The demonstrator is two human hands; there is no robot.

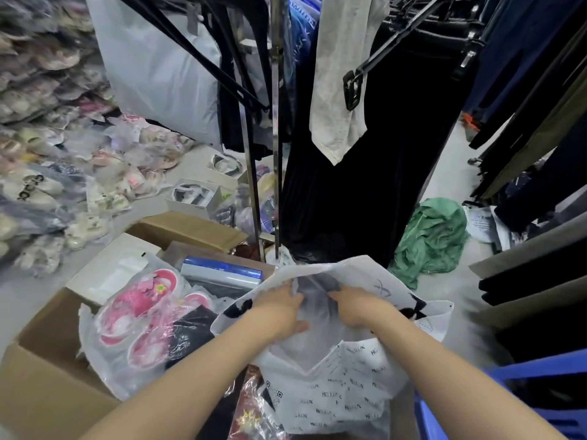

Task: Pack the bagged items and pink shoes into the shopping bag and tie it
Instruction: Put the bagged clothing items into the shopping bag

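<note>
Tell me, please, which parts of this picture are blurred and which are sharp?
Head view: motion blur smears the shelved slippers at left and the blue plastic seat at lower right; the left hand, right hand and pink shoes look fairly sharp; light is soft, with slight glare on the film roll.

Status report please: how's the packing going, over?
Left hand grips bagged item inside shopping bag; right hand on it, grip unclear. Pink shoes not yet packed, on box. Nothing blocking.

Bare left hand (280, 309), bare right hand (356, 308) (forearms (197, 373) too)
</note>
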